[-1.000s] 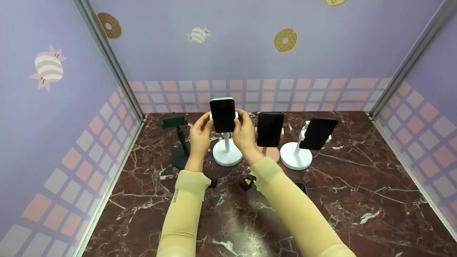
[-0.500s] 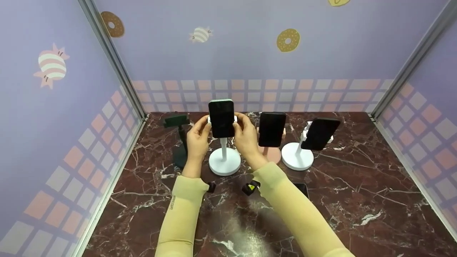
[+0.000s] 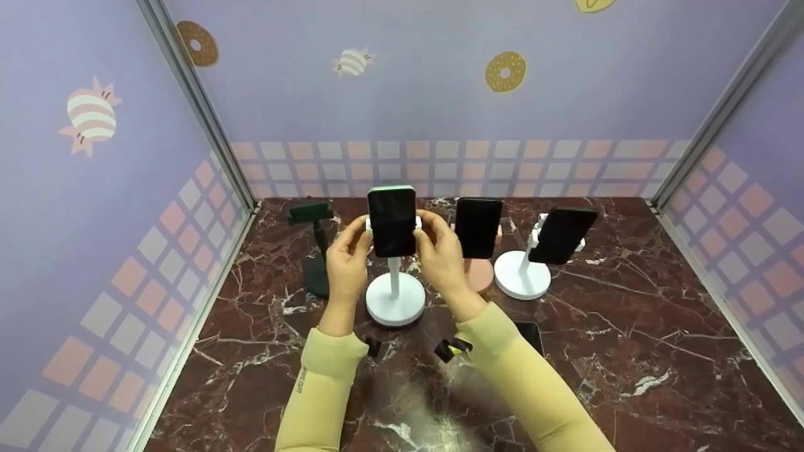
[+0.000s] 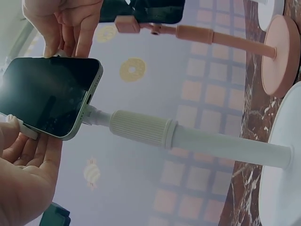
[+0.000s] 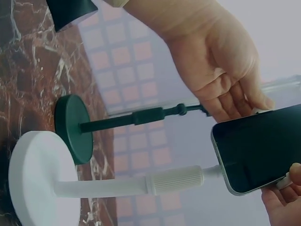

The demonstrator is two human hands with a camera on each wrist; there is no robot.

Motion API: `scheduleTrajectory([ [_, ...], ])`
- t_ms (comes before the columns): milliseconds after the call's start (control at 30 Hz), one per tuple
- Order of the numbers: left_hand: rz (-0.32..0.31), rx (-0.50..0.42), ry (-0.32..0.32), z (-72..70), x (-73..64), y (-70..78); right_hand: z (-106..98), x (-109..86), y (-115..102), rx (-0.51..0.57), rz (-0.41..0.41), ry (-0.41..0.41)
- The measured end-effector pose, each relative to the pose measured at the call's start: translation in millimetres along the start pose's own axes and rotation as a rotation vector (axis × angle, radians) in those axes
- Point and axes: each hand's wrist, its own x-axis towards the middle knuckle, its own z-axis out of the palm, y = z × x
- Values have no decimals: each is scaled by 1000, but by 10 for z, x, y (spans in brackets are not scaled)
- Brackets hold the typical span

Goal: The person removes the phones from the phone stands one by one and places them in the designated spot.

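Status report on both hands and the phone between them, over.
Left hand and right hand pinching white clamps. Phone portrait between clamps, atop white stand. Nothing visibly blocking.

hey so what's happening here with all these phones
A person's left hand and right hand are pinching the clips on either side of a phone, which sits upright, screen dark, on a white stand. To its right, a pink stand bears a second phone, and another white stand a third phone, tilted. To its left is a green stand, no phone visible on it.
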Motion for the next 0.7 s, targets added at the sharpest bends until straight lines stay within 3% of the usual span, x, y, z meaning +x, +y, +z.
scheduleTrajectory([
  [267, 27, -11, -51, 111, -174, 112, -238, -180, -77, 34, -4, -5],
  [467, 48, -46, -89, 252, -294, 131, -450, -293, -118, -5, 21, 2],
  [700, 70, -74, -126, 434, -415, 125, -684, -392, -125, 35, 54, 8],
])
